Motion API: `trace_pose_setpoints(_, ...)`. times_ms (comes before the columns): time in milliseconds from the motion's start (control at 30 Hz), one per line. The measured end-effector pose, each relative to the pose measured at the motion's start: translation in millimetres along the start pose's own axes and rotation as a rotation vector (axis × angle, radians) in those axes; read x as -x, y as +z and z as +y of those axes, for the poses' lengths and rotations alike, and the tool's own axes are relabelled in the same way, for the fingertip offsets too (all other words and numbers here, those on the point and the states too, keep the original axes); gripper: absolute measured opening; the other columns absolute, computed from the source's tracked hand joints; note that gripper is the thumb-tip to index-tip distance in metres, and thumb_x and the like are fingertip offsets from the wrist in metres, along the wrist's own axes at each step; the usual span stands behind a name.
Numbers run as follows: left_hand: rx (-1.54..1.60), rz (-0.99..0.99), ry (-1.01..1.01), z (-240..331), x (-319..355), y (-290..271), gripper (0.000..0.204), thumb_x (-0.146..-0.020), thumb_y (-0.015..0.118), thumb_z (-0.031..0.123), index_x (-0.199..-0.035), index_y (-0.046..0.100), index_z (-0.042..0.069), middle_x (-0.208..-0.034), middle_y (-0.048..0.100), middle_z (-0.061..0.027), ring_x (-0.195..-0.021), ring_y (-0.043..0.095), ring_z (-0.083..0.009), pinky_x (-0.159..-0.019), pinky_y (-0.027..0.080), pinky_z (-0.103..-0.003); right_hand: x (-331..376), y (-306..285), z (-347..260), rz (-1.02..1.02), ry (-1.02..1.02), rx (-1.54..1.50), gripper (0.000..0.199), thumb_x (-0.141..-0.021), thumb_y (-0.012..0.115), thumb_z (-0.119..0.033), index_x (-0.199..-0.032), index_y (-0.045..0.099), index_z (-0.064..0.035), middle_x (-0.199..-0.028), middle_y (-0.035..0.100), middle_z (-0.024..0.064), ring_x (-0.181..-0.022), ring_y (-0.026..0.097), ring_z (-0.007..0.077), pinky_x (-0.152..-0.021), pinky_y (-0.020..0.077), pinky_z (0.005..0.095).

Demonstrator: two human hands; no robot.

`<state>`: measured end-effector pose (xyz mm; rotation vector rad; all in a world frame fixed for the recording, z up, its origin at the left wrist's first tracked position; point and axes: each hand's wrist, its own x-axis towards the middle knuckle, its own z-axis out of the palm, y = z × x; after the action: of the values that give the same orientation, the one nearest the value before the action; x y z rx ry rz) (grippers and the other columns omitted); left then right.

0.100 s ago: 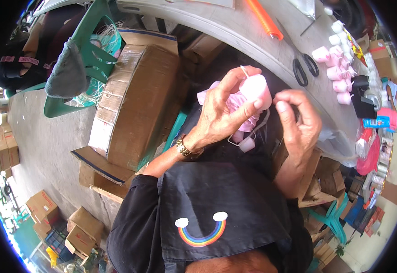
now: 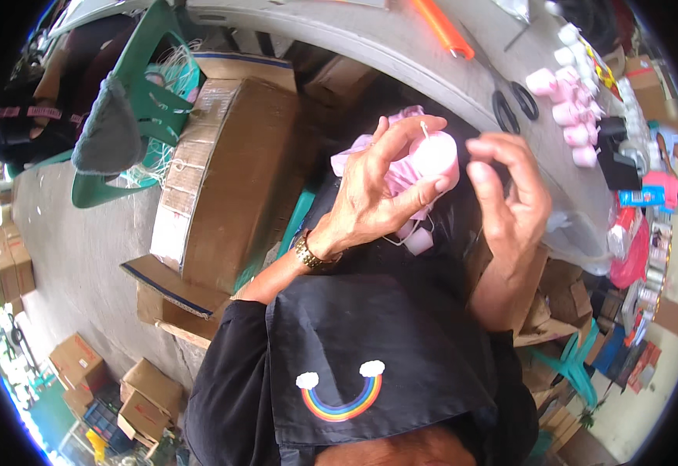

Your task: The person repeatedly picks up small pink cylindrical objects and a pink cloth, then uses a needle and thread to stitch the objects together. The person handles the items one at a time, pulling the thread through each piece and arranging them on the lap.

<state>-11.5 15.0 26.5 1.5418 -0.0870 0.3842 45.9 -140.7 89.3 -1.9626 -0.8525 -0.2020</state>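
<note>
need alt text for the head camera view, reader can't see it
A person's left hand holds a pink cylinder with a short white string at its top, while the right hand hovers just beside it. Beyond, a grey table bears scissors and similar pink pieces; a large cardboard box stands to the left.

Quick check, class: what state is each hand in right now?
Left hand: closed around a pink cylinder.
Right hand: open, fingers bent, nothing visibly held.

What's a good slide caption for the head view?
Left hand gripping a pink cylinder, right hand beside it, black-handled scissors on the gray table.
</note>
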Motion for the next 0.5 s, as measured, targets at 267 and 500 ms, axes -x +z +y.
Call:
trace_pose_setpoints(267,-0.539,-0.017,0.379,4,-4,-4,0.058,-0.069,0.075,0.018,-0.124,0.057,0.009,-0.094,0.068,-0.0073,-0.084,0.064,-0.0275,-0.107,0.028,-0.06,-2,7,-4,-0.066,-0.18,0.171,0.019,-0.074,0.072,-0.005,-0.091,0.064,-0.007,-0.092,0.06,0.0076,-0.085,0.06,0.0266,-0.077,0.0458,0.037)
trace_pose_setpoints(500,-0.5,-0.09,0.422,19,-6,-1,0.052,-0.068,0.075,0.016,-0.116,0.057,0.008,-0.089,0.066,-0.0101,-0.092,0.063,-0.0322,-0.106,0.028,-0.063,0,-5,-17,-0.032,-0.025,-0.201,0.004,-0.092,0.054,-0.001,-0.094,0.057,-0.0008,-0.093,0.062,0.0108,-0.086,0.06,0.0197,-0.083,0.0469,0.0322)
